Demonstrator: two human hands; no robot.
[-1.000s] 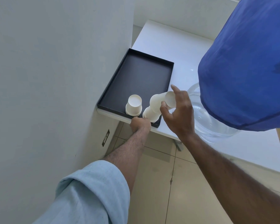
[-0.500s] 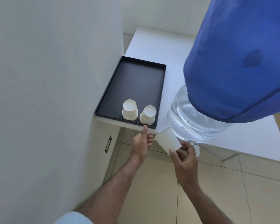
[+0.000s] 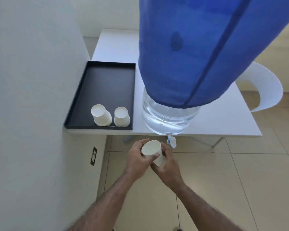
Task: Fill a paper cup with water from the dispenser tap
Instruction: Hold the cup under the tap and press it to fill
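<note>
I hold a white paper cup (image 3: pixel 151 149) with both hands, mouth up and tilted toward me, empty inside. My left hand (image 3: pixel 137 161) grips its rim on the left. My right hand (image 3: pixel 168 169) wraps the cup's body from the right and below. The cup sits in the air in front of the table edge, a little left of and below the small white-and-blue dispenser tap (image 3: pixel 171 141). The tap sticks out from the base of a clear water bottle (image 3: pixel 167 119), whose upper part wears a blue cloth cover (image 3: pixel 198 52).
A black tray (image 3: pixel 107 77) on the white table (image 3: pixel 223 120) holds two upside-down paper cup stacks (image 3: pixel 101 115) (image 3: pixel 121 116). A white wall (image 3: pixel 32 97) with a socket (image 3: pixel 94 156) stands at left. A white chair (image 3: pixel 267 90) is at right. Tiled floor lies below.
My right hand carried the cup from the tray down to in front of the table edge and turned it mouth up. My left hand left the tray and took hold of the cup's rim.
</note>
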